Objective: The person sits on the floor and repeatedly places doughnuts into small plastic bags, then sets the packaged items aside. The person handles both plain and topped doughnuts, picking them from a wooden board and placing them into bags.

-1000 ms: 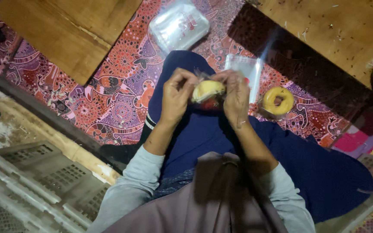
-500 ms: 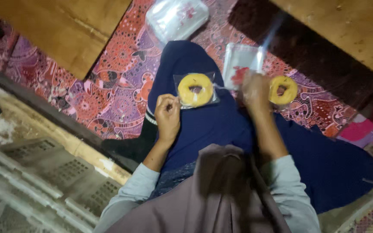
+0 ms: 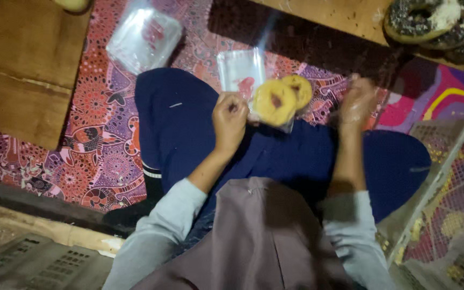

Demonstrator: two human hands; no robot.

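Observation:
My left hand (image 3: 229, 121) pinches the edge of a clear plastic bag holding a yellow ring doughnut (image 3: 272, 102), above my dark blue lap. A second yellow doughnut (image 3: 299, 88) lies just behind it, partly covered by the bagged one. My right hand (image 3: 356, 104) is off to the right of both doughnuts, blurred, fingers curled; whether it holds anything is unclear. A flat clear bag (image 3: 238, 69) with a red print lies on the mat beyond my knee.
A pile of clear bags (image 3: 145, 37) rests on the red patterned mat (image 3: 98, 145). A wooden board (image 3: 22, 70) lies at left. Dark sprinkled doughnuts (image 3: 430, 19) sit on a wooden board (image 3: 339, 13) at top right. Mesh crates stand at right (image 3: 452, 188) and lower left (image 3: 28, 263).
My left hand now holds the bagged doughnut, lifted off my lap. My right hand has let go and swung right, past the loose doughnut. The view has shifted right.

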